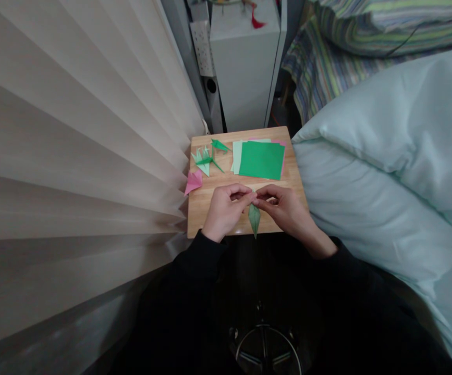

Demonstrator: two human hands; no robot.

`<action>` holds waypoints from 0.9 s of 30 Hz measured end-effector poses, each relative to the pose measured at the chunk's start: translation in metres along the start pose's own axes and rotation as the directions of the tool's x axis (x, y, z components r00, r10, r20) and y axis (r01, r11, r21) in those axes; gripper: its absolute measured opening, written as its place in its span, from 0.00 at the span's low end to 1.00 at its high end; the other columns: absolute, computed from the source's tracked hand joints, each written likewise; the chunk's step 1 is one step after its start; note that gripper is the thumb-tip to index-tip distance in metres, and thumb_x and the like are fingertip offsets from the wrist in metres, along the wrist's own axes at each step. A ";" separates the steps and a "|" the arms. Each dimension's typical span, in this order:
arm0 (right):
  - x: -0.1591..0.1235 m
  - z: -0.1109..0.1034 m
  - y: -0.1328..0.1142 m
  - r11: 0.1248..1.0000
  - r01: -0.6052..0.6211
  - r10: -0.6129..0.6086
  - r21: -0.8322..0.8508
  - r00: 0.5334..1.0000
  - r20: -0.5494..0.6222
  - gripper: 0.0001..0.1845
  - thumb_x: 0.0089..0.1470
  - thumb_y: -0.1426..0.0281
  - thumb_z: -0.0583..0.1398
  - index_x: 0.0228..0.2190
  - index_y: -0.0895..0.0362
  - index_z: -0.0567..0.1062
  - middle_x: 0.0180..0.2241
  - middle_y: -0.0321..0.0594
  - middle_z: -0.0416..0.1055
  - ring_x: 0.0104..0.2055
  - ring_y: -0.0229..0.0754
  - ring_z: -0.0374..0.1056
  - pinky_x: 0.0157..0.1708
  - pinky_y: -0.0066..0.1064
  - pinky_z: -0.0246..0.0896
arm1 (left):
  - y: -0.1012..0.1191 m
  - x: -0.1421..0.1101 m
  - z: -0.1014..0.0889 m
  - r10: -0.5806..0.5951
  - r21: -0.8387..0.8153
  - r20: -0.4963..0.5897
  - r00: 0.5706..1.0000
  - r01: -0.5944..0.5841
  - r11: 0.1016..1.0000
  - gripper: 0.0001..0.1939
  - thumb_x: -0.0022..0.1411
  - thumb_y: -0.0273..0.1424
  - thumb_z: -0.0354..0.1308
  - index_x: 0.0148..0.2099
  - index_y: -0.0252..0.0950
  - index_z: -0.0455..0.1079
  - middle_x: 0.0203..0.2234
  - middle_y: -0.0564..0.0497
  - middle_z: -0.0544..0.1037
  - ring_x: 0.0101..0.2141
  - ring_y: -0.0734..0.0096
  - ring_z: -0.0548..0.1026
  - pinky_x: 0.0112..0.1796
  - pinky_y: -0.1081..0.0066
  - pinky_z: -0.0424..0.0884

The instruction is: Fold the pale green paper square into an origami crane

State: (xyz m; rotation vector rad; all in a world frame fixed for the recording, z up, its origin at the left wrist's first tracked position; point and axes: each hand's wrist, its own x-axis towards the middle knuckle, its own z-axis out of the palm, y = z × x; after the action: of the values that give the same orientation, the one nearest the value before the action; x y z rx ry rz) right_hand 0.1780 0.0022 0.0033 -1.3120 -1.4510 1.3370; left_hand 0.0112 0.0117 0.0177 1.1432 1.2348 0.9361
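Between my two hands is a folded piece of green origami paper [254, 219], narrow and diamond-shaped, its lower point aimed toward me past the table's front edge. The thumb and fingertips of my left hand [229, 207] pinch its upper part. My right hand [282, 205] grips the same part from the other side, and the fingertips of both hands meet there. The pinched end is largely hidden by my fingers. Beyond my hands lies a stack of square paper sheets [262, 160], dark green on top, with light green and pink edges showing beneath.
Folded green paper figures [206, 160] and a pink one [193, 181] lie at the left of the small wooden table [206, 208]. A pleated curtain [93, 156] borders it on the left, a pale quilt [366, 156] on the right. A white cabinet [245, 78] stands behind.
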 end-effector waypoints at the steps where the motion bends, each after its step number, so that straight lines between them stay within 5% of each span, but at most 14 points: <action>1: 0.000 0.000 0.000 1.000 0.004 -0.004 0.003 1.000 0.018 0.11 0.54 0.61 0.67 0.30 0.57 0.80 0.31 0.40 0.79 0.33 0.42 0.71 0.34 0.34 0.64 | 0.000 0.000 0.000 0.007 0.010 0.001 1.000 -0.007 1.000 0.12 0.50 0.38 0.73 0.30 0.35 0.78 0.22 0.52 0.78 0.23 0.75 0.70 0.25 0.73 0.65; 10: -0.001 0.003 0.003 0.999 -0.029 0.022 0.038 0.987 0.160 0.12 0.53 0.63 0.67 0.24 0.58 0.78 0.23 0.33 0.71 0.26 0.35 0.60 0.28 0.31 0.54 | 0.001 -0.002 -0.001 0.041 0.033 -0.081 0.996 -0.039 0.999 0.09 0.55 0.35 0.69 0.31 0.35 0.77 0.21 0.54 0.74 0.23 0.76 0.66 0.27 0.71 0.62; 16: -0.003 0.002 0.001 0.999 -0.024 0.018 0.038 0.988 0.155 0.13 0.53 0.62 0.66 0.25 0.58 0.77 0.25 0.35 0.73 0.28 0.38 0.64 0.30 0.32 0.58 | 0.002 0.000 0.000 0.015 0.011 0.084 0.996 -0.016 1.000 0.15 0.50 0.38 0.73 0.29 0.35 0.73 0.22 0.56 0.72 0.23 0.77 0.66 0.27 0.72 0.62; 19: -0.003 0.004 0.002 0.999 -0.030 0.026 0.034 0.994 0.104 0.13 0.53 0.60 0.66 0.27 0.58 0.80 0.27 0.38 0.78 0.30 0.40 0.68 0.34 0.34 0.62 | 0.001 0.001 -0.001 0.036 0.034 0.078 0.996 -0.039 0.999 0.16 0.50 0.39 0.74 0.27 0.35 0.72 0.21 0.55 0.72 0.24 0.77 0.67 0.28 0.72 0.62; 24: -0.001 0.006 0.004 0.998 -0.040 0.040 0.043 0.999 0.006 0.12 0.52 0.62 0.67 0.28 0.58 0.81 0.29 0.41 0.80 0.32 0.42 0.72 0.34 0.34 0.64 | -0.001 0.000 -0.001 0.035 -0.062 -0.087 0.996 -0.041 0.997 0.16 0.53 0.41 0.72 0.28 0.35 0.73 0.20 0.57 0.70 0.21 0.79 0.64 0.25 0.73 0.59; 27: -0.001 0.004 0.002 0.999 -0.025 0.025 0.041 1.000 -0.016 0.11 0.53 0.62 0.67 0.28 0.58 0.81 0.30 0.42 0.81 0.32 0.43 0.72 0.35 0.35 0.64 | -0.001 -0.001 0.000 -0.022 -0.123 -0.059 0.998 0.014 0.992 0.17 0.52 0.41 0.73 0.30 0.35 0.73 0.20 0.57 0.70 0.21 0.79 0.65 0.23 0.74 0.60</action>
State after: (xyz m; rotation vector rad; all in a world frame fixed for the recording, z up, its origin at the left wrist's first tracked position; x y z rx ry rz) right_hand 0.1742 0.0006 0.0008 -1.3159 -1.3929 1.3620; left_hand 0.0113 0.0106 0.0172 1.0124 1.2171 1.0250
